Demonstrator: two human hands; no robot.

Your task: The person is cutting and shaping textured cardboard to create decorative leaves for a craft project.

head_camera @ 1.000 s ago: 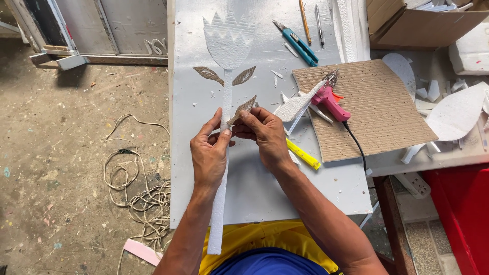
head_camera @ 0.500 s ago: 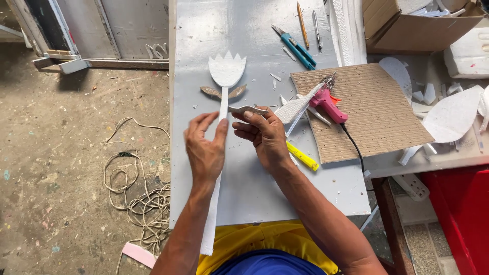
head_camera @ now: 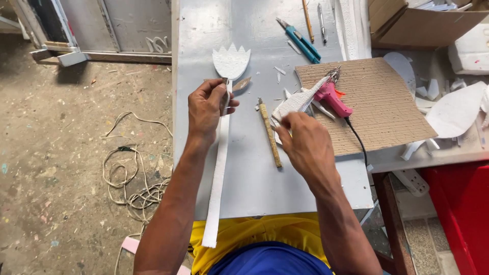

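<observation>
Grey sheet metal is covering the bench (head_camera: 254, 188), which is running out of view at its far edge. Brown corrugated cardboard (head_camera: 379, 109) is lying at the bench's right edge, overhanging it, with a pink glue gun (head_camera: 332, 97) resting on its near-left corner and a black cord trailing off it. A long white foam strip (head_camera: 218, 178) is lying along the bench's left side, its lower end hanging past the near edge, its upper end meeting a crown-shaped white foam cutout (head_camera: 231, 62). The left hand (head_camera: 206, 108) is closing its fingers around the strip just below that cutout; what the fingertips are pinching is hard to make out. The right hand (head_camera: 304, 145) is curling loosely against a white foam scrap (head_camera: 291, 104) near the cardboard's corner, though I cannot tell whether it is gripping. A yellowish stick (head_camera: 269, 133) is lying between the hands.
</observation>
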